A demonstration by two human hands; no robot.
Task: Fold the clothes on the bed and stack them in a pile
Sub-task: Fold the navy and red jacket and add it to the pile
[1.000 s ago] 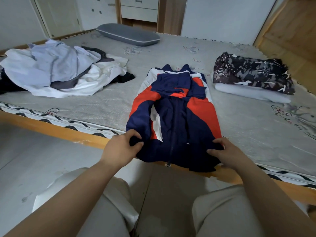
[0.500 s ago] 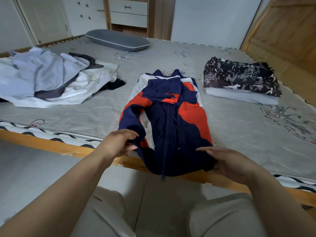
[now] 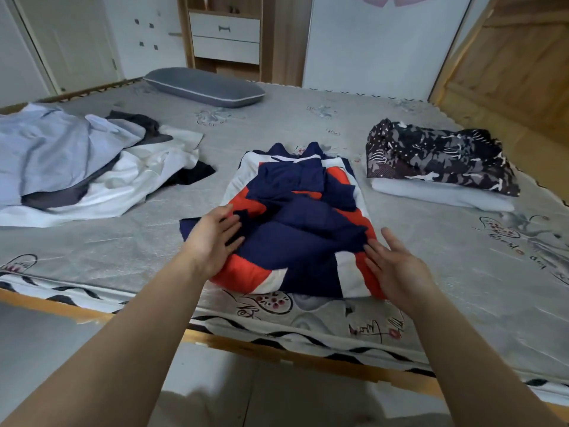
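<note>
A navy, red and white jacket (image 3: 301, 229) lies folded over on itself in the middle of the bed (image 3: 462, 272), its lower half doubled up onto the upper half. My left hand (image 3: 215, 238) rests flat on the jacket's left side, fingers spread. My right hand (image 3: 394, 266) is open at the jacket's right edge, fingertips touching the cloth. A folded pile (image 3: 437, 167) sits to the right: a dark patterned garment on top of a white one. Unfolded light blue, white and dark clothes (image 3: 83, 161) lie heaped at the left.
A grey pillow (image 3: 204, 87) lies at the head of the bed. The wooden bed frame (image 3: 277, 355) runs along the near edge, with the floor and my knees below. A drawer unit (image 3: 224, 38) and a wooden partition (image 3: 508, 63) stand behind.
Both hands gripped the jacket's hem at the bed's edge, then carried it up and over. The jacket is now folded in half further onto the bed, and both hands have let go and lie open.
</note>
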